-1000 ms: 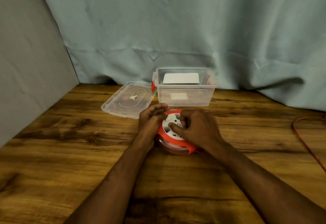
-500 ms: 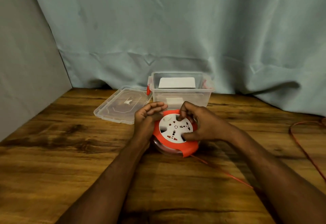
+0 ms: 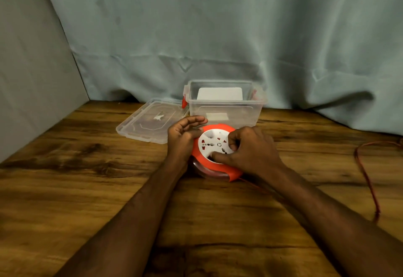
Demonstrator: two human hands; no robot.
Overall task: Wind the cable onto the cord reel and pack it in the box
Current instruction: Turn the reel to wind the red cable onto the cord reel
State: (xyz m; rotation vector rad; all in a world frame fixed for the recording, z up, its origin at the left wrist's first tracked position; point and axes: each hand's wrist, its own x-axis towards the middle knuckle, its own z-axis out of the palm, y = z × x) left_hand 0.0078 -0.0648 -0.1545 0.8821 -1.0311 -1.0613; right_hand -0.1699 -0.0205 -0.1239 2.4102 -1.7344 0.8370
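The cord reel (image 3: 214,146) lay flat mid-tabletop (image 3: 87,189), just in front of the open box (image 3: 224,111). The right hand (image 3: 250,150) gripped its white face with curled fingers; the left hand (image 3: 182,140) cupped the left rim, grip unclear. Loose cable (image 3: 368,178) trailed toward the right edge, nearer the right hand

A wooden table (image 3: 65,189) stands against a wrinkled pale-blue curtain (image 3: 218,26) backdrop.
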